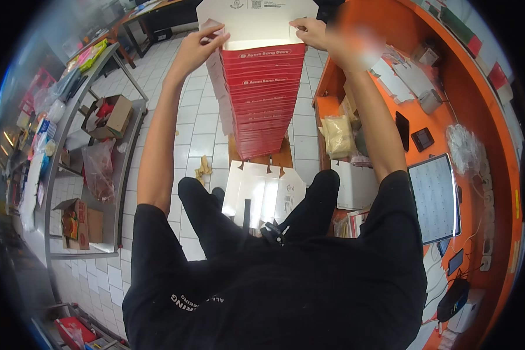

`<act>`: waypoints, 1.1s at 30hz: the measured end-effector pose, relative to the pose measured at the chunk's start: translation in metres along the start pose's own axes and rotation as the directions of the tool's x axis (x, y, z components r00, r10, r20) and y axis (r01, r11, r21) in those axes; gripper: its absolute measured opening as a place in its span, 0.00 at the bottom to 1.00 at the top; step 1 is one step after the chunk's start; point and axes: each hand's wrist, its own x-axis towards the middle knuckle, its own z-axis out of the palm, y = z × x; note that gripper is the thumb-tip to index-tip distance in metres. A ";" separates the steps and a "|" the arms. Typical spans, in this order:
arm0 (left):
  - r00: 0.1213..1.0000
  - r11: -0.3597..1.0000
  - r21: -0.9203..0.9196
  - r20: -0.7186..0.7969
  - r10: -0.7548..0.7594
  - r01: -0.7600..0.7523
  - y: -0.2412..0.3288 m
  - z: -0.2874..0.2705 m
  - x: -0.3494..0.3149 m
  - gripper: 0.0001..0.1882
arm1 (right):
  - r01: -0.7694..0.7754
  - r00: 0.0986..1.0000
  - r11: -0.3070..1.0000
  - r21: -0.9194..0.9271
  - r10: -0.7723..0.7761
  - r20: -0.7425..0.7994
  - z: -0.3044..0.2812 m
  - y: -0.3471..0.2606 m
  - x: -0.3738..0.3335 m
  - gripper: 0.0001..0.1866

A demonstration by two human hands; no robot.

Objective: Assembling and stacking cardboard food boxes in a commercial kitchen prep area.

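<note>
A tall stack of nested red cardboard food boxes rises in front of me from a wooden surface. The topmost food box is open, with its white inside and raised lid facing me. At its left corner, my left hand is closed on the cardboard edge, thumb and fingers together. My right hand pinches the opposite corner, its wrist partly blurred. Between my knees lies a flat, unfolded white box blank with dark notches along its far edge.
A metal rack with cartons and plastic bags stands left. An orange desk on the right bears a tablet, phones, a grey mug and papers. A yellowish packet lies beside the stack. Crumpled brown scrap rests on the tiles.
</note>
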 end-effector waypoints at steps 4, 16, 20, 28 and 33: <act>0.994 0.980 0.180 -0.043 0.099 -0.089 -0.012 0.013 0.019 0.32 | 0.049 0.993 0.996 -0.075 -0.057 -0.104 0.008 0.011 -0.008 0.20; 0.981 0.995 0.094 -0.195 -0.009 0.027 0.042 0.014 0.001 0.23 | -0.305 0.911 0.853 0.424 0.132 0.390 0.282 -0.088 -0.243 0.20; 0.989 0.999 -0.014 -0.139 0.044 -0.047 0.035 0.024 0.001 0.22 | -0.467 0.704 0.882 -0.055 0.409 0.580 0.376 -0.082 -0.295 0.55; 0.977 0.997 0.072 -0.215 -0.012 0.028 0.038 0.007 -0.039 0.23 | -0.302 0.732 0.931 -0.204 0.363 0.576 0.384 -0.091 -0.284 0.67; 0.897 0.998 0.056 -0.442 0.014 0.012 0.028 0.015 -0.123 0.26 | -0.183 0.873 0.978 -0.102 0.209 0.441 0.378 -0.096 -0.290 0.46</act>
